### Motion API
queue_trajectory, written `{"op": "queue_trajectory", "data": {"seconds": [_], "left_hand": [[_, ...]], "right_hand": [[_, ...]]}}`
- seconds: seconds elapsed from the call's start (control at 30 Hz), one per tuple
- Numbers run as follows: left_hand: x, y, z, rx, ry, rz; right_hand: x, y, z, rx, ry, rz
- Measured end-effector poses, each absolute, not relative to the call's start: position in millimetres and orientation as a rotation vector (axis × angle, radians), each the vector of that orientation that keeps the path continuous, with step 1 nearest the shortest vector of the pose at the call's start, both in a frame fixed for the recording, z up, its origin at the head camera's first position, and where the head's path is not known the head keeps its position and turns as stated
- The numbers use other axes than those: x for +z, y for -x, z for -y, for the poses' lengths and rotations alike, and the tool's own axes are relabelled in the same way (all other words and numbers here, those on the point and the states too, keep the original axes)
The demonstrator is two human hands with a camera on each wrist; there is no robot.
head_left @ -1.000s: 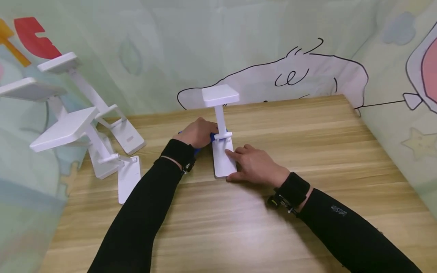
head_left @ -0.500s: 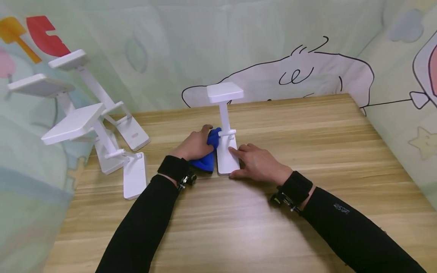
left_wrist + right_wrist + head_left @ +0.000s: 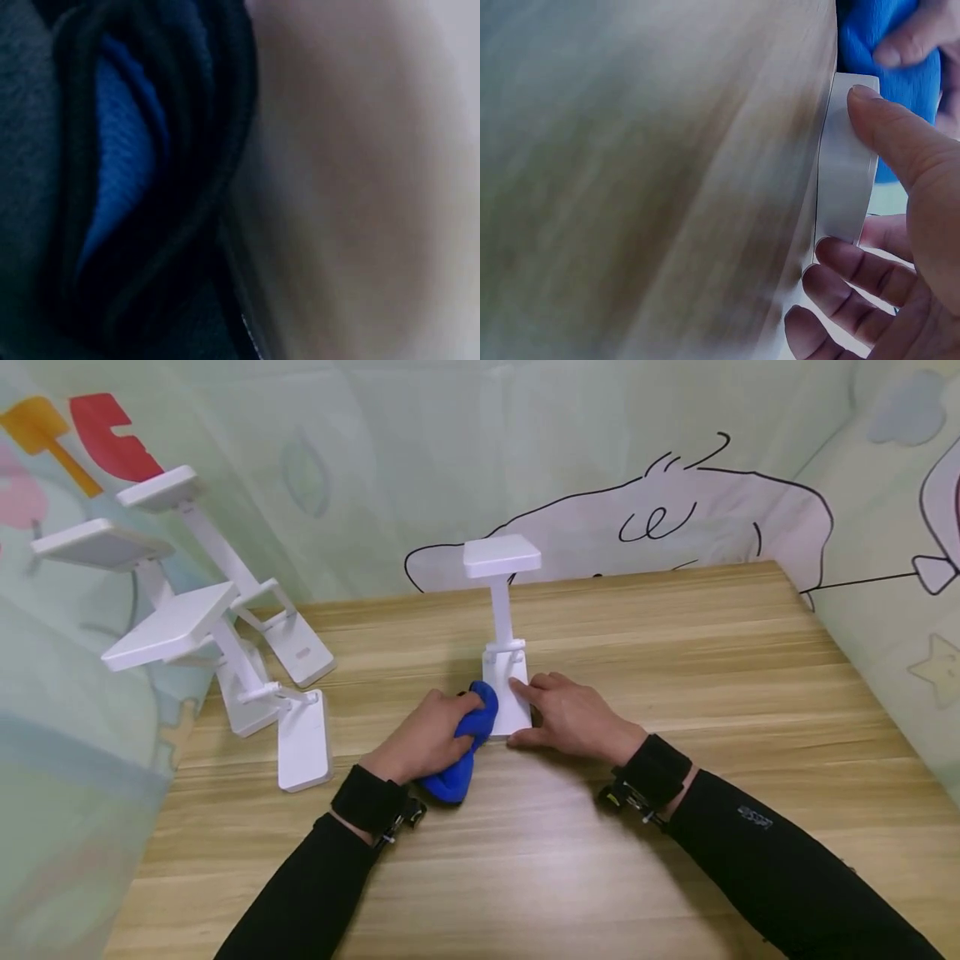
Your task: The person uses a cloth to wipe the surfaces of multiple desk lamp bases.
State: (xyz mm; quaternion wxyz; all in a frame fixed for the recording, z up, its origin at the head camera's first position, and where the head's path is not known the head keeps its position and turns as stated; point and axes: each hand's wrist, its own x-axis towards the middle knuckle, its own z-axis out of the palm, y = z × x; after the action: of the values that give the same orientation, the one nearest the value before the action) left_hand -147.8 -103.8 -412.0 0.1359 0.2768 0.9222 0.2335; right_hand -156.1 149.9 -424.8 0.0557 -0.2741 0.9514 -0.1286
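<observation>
A white folding phone stand (image 3: 502,556) stands upright on the wooden table, its square plate raised on an arm above a flat base. My right hand (image 3: 573,720) grips the base's right side; in the right wrist view the thumb is at the base's end (image 3: 844,165) and the fingers are along its side. With my left hand (image 3: 423,735) I hold a bunched blue cloth (image 3: 450,777), thumb and fingers pinching it against the left edge of the base. Close up in the left wrist view, folds of the cloth (image 3: 124,142) show dark edging.
Three similar white phone stands (image 3: 303,743) are grouped at the table's left, their plates overlapping in view. The wooden table (image 3: 660,635) reaches back to a printed fabric backdrop (image 3: 420,460), which also rises on both sides.
My left hand and the blue cloth have come from behind the stand's hinge down along the base's left side toward me. The right hand has kept its grip; the head view has shifted slightly.
</observation>
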Motion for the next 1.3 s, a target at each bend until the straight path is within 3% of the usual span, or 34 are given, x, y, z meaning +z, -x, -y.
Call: {"op": "queue_trajectory", "data": {"seconds": [0.27, 0.47, 0.73, 1.07, 1.3], "left_hand": [[-400.2, 128.8, 116.8, 0.654, -0.96, -2.517], [-375.5, 154.7, 115.9, 0.559, -0.93, -2.68], [-401.3, 180.9, 80.8, 0.404, -0.908, -2.837], [-401.9, 154.3, 88.3, 0.462, -1.218, -2.625], [-404.5, 131.4, 114.0, 0.557, -1.105, -2.59]], "right_hand": [[-426.2, 155.3, -152.2, -0.424, 0.819, -2.892], [-425.7, 156.3, -150.1, -0.44, 0.821, -2.885], [-429.5, 154.9, -151.0, -0.475, 0.843, -2.866], [-428.0, 153.6, -158.8, -0.508, 0.836, -2.867], [-427.9, 154.9, -154.6, -0.503, 0.811, -2.856]]}}
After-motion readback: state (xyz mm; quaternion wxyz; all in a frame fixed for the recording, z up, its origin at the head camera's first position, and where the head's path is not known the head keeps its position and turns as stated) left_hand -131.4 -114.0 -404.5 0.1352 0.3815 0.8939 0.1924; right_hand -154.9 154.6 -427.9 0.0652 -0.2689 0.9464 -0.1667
